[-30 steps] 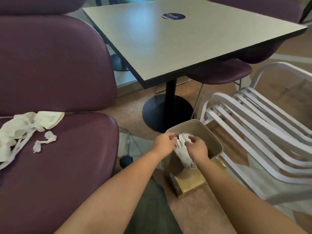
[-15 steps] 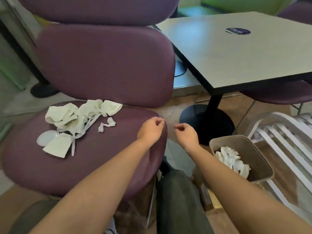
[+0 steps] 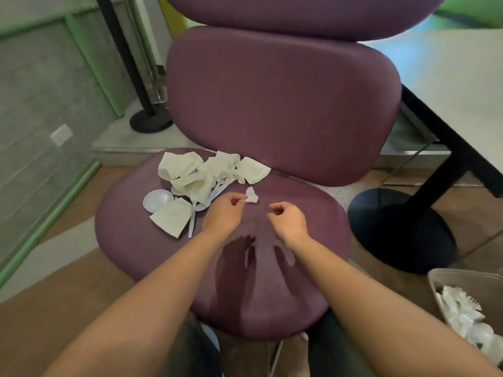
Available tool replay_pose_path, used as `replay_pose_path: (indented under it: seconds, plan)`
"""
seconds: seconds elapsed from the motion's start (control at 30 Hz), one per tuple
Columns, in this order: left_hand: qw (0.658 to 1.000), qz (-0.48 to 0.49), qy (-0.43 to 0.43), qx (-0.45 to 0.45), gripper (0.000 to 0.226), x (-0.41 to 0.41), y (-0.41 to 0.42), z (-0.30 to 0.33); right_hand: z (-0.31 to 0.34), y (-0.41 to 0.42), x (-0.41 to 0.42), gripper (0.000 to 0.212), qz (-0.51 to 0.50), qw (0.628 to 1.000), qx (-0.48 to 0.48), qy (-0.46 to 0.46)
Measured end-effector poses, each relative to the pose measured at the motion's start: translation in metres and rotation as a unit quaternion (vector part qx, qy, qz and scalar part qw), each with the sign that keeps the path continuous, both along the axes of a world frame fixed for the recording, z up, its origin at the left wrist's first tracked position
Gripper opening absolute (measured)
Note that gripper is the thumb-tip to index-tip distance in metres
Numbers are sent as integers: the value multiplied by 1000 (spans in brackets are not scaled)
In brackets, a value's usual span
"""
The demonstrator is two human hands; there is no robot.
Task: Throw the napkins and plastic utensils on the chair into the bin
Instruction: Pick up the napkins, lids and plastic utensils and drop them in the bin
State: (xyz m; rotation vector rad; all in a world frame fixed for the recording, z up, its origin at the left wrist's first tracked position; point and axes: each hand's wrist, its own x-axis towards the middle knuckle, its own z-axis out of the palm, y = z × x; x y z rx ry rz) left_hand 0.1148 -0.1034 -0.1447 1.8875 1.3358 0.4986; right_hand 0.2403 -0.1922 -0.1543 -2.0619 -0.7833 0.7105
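Observation:
A pile of crumpled cream napkins [image 3: 201,174] lies at the back left of the purple chair seat [image 3: 299,300]. White plastic utensils [image 3: 192,223] poke out of the pile, and a round plastic lid [image 3: 157,200] lies beside it. A small torn napkin scrap [image 3: 252,196] sits alone at mid-seat. My left hand [image 3: 224,213] hovers with loosely curled fingers, its fingertips right at the scrap's left edge. My right hand [image 3: 288,219] hangs loosely curled over the seat and holds nothing. The tan bin [image 3: 462,277], at the lower right, holds white napkins.
The chair's purple backrest [image 3: 283,104] rises behind the seat. A grey table [image 3: 462,85] on a black round base [image 3: 394,229] stands to the right, between chair and bin. A black post base [image 3: 148,122] and a glass wall are at the left.
Both hands left the bin and moved left over the chair seat. My view swung left, so the bin slid to the lower right corner. The left hand reached the small scrap.

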Motion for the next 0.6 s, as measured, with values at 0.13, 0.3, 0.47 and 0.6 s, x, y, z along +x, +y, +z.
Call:
replay_pose_path:
  seconds: [0.13,0.3,0.47,0.6]
  plan:
    - [999,19,-23,-13,21,-15,22,-13,-20,34,-9,35,24,998,-36,-41]
    - [998,30,-32,-38,20,-16,50,-36,-40,70,-6,52,39,984,-98,-143]
    - [999,14,-32,-37,25,-5,64,-44,-53,102,-12,75,51,958,-135,-247]
    - [997,19,-52,-45,28,8,75,-49,-68,114,-14,51,95,931,-118,-332]
